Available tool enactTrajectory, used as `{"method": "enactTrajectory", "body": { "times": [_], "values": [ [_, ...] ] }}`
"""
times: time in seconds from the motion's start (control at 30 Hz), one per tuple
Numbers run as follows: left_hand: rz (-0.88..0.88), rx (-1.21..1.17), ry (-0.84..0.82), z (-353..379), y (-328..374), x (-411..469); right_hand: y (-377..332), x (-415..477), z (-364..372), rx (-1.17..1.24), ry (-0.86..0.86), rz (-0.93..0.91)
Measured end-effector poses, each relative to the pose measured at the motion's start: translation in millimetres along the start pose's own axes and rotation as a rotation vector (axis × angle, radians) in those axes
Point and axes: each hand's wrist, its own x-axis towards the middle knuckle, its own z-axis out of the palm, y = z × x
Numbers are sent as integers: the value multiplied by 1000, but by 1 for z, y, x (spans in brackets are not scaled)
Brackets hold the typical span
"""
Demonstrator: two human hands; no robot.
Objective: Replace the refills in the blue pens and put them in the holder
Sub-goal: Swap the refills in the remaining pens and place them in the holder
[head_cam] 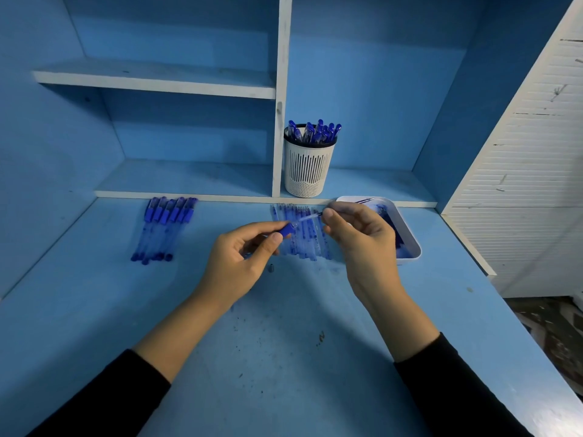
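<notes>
At blue desk, above row of spare refills: left hand pinches blue pen at grip, thumb against forefinger. Right hand pinches refill farther out, fingertips pressed together. Refill looks light, thin, bendy, likely to kink; best held close to barrel mouth, fed straight. Holder, part-filled, stands behind on shelf.

Study corner at home, blue desk with white shelves, cup full of pens
</notes>
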Motion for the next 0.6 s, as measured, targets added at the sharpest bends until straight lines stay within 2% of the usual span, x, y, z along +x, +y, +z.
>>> {"method": "enactTrajectory", "body": {
  "times": [0.17,0.33,0.5,0.6],
  "values": [
    [3,19,-8,0,-2,0,-1,0,0,28,-2,30],
    [35,111,-14,-1,-6,0,-6,-3,-2,-161,-91,-187],
    [30,105,0,0,-4,1,4,-10,5,-385,-234,-273],
    [48,111,-6,-1,-4,0,9,-9,4,-442,-172,-367]
  ]
}}
